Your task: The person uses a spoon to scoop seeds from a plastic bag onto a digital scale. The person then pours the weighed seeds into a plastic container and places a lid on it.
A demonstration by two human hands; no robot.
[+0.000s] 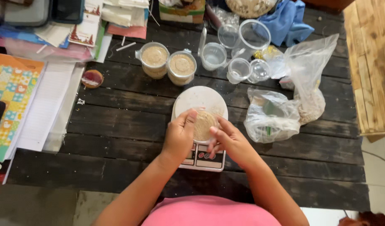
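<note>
Head view, looking down on a dark plank table point(117, 125).

Both hands sit over a white kitchen scale point(199, 125) near the middle of the table. Between them is a small clear cup point(204, 124) filled with tan, grainy material, held above the near part of the scale's round platform.

Left hand point(180, 136): fingers curled, thumb and fingertips gripping the cup's left side. Right hand point(230, 140): fingers partly bent, fingertips against the cup's right rim and side; hand closed about the cup, not flat.

Whether the cup's base rests on the platform or is lifted off it: cannot tell, hands cover it.

Far of the scale, two filled lidded cups point(168, 63) with the same tan material stand side by side, touching. To their right, a cluster of empty clear cups point(236, 52), some upright, some tilted. Right of the scale, a crumpled clear plastic bag point(269, 117), and just beside it a second bag with grain point(311, 100) in it. Blue cloth point(286, 23) at far right. Left edge: stacked papers and a patterned booklet point(12, 90). A small round brown lid point(92, 78) lies near the papers.
</note>
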